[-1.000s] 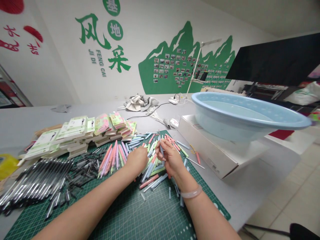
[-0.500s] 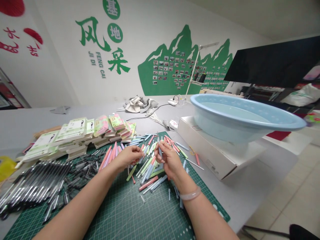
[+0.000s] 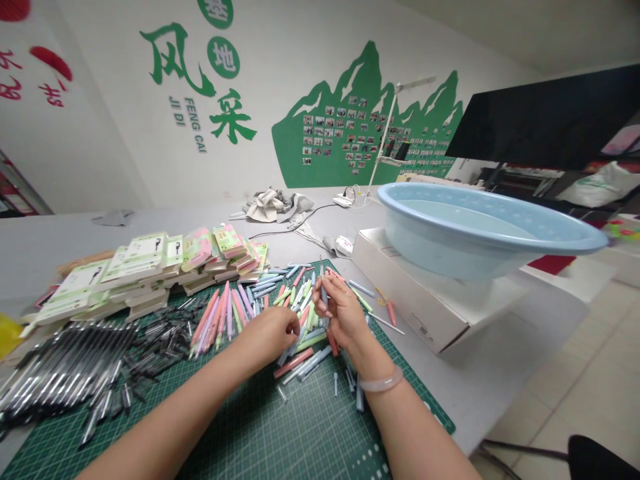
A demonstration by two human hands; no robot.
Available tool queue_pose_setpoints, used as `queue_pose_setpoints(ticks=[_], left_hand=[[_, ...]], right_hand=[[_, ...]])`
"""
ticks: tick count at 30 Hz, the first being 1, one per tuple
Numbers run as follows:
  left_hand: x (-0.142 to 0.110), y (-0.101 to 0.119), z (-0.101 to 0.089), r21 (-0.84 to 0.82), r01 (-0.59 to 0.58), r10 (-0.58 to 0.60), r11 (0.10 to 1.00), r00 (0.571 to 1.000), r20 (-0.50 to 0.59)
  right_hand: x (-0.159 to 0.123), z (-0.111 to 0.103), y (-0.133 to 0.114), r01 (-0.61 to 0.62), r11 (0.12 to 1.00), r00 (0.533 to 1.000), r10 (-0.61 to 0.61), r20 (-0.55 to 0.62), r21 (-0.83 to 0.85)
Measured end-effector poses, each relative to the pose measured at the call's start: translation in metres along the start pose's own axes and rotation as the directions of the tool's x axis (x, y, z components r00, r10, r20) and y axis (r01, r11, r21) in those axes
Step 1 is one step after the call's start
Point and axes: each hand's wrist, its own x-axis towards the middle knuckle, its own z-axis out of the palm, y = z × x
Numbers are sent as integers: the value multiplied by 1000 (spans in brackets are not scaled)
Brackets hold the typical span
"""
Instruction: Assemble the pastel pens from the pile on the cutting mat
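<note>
My right hand point(image 3: 343, 313) pinches a slim blue-grey pen point(image 3: 323, 288) upright, its thin tip pointing up. Below and left of it, my left hand point(image 3: 273, 330) reaches down to the loose pen parts point(image 3: 303, 297) with its fingers curled together. Whatever those fingertips grip is hidden behind the hand. The pile mixes pink, green, blue and clear barrels on a green cutting mat point(image 3: 250, 427). A sheaf of pink and purple pens point(image 3: 220, 320) lies just left of the pile.
At the left lie a row of black-and-clear pens point(image 3: 65, 367), scattered black caps point(image 3: 165, 340) and stacked small boxes point(image 3: 145, 257). On the right, a blue basin point(image 3: 450, 233) rests on a white carton point(image 3: 400, 287). Crumpled cloth point(image 3: 270, 205) and a cable lie at the back.
My left hand has moved right and slightly down, deeper over the loose parts, its fingers now curled downward. My right hand still holds the pen upright. The view has shifted slightly.
</note>
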Motion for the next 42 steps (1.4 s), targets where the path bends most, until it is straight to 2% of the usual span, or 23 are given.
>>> queue_pose_setpoints(ticks=[3, 6, 9, 13, 16, 19, 21, 23, 24, 26, 28, 30, 36, 42], left_hand=[[2, -9, -3, 49, 118, -116, 992, 992, -43], [4, -13, -3, 24, 107, -105, 994, 993, -56], [2, -3, 4, 18, 69, -68, 997, 997, -44], [-6, 14, 21, 160, 144, -134, 977, 989, -70], [-8, 15, 25, 192, 170, -158, 967, 985, -73], [-3, 8, 13, 61, 161, -157, 985, 985, -73], [2, 3, -3, -165, 159, -176, 973, 980, -95], [5, 0, -21, -506, 122, -221, 854, 965, -139], [6, -1, -29, -654, 56, -225, 755, 958, -178], [5, -2, -42, -818, -118, -239, 563, 924, -297], [3, -1, -48, -850, -253, -268, 461, 874, -406], [1, -1, -50, -855, -304, -293, 420, 846, -445], [1, 0, -46, -894, -282, -263, 349, 886, -382], [1, 0, -47, -869, -273, -225, 413, 894, -388]], right_hand=[[0, 0, -1, 8, 1000, 1000, -8, -6, 11], [1, 0, -2, 10, 1000, 1000, -10, -12, 10], [1, 1, -2, 9, 1000, 1000, -9, -14, 1], [1, 1, -1, 8, 1000, 1000, -8, -12, -9], [0, 1, -1, 10, 1000, 1000, -11, -10, -18], [0, 2, -1, 12, 999, 1000, -13, -12, -44], [0, 4, 1, 14, 997, 1000, -15, -8, -79], [-1, 5, 4, 15, 991, 1000, -15, 5, -130], [-1, 6, 6, 12, 987, 1000, -9, 16, -159], [-2, 9, 11, -3, 974, 999, 12, 39, -226], [-4, 11, 15, -21, 958, 998, 39, 56, -286], [-5, 13, 17, -33, 944, 996, 58, 67, -327], [-6, 18, 19, -38, 936, 992, 76, 97, -349], [-6, 17, 19, -29, 938, 986, 84, 144, -346]])
